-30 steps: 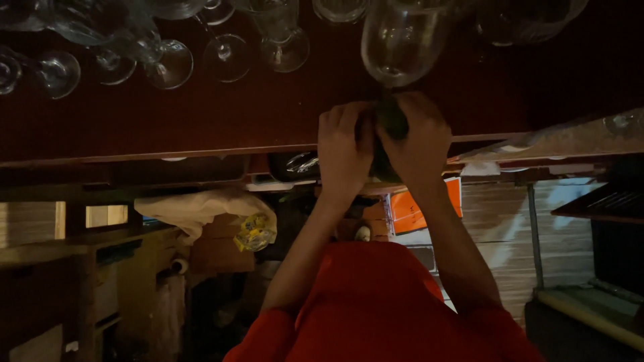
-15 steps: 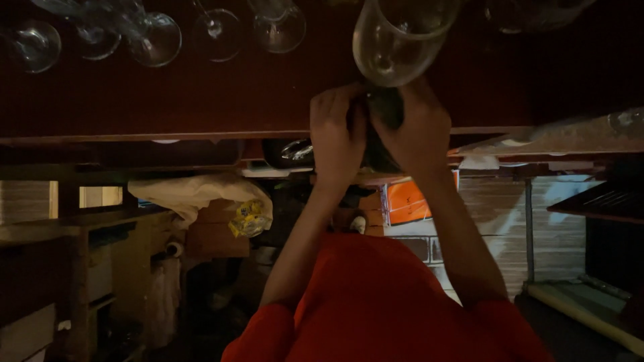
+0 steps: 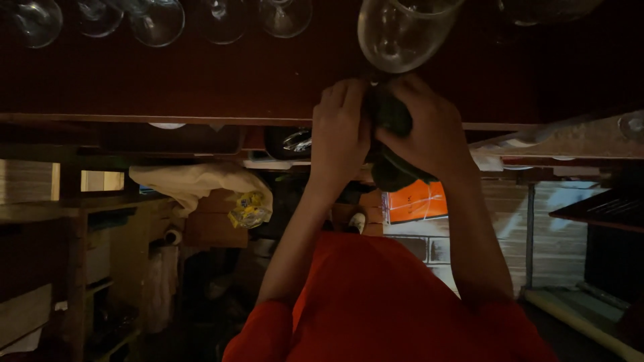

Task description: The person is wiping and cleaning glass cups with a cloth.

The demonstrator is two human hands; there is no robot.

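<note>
Presently, in the head view, we grip a dark green cloth (image 3: 392, 144) in both hands, left hand (image 3: 341, 137) and right hand (image 3: 433, 134) clenched on it just below a wine glass (image 3: 396, 33) on the counter (image 3: 201, 80). We judge wiping underway; next, a steady hold at the glass.

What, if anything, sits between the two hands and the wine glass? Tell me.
A dark green cloth does. The left hand and right hand both close around it under the bowl of the wine glass, so the cloth seems to cover its lower part.
</note>
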